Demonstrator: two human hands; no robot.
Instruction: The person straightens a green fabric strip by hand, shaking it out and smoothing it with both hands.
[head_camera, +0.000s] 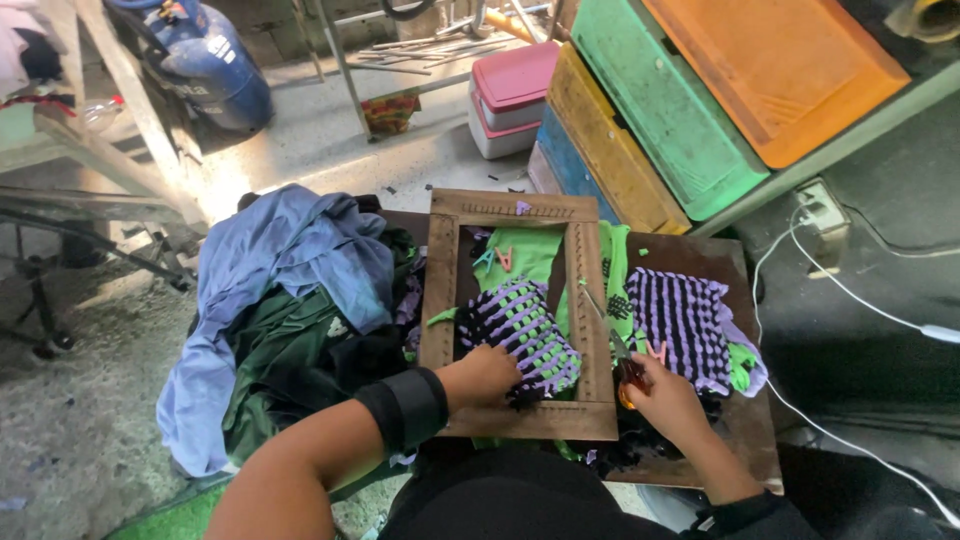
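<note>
Head view: left hand presses the woven mat in the wooden frame, its grip unclear, while right hand, grip clenched on scissors, risks snipping adjacent loops.

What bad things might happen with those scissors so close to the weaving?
The scissors in the right hand point across the wooden frame, so they might snip a woven strip by mistake. The left hand rests on the weave nearby, so a finger could get nicked.
</note>
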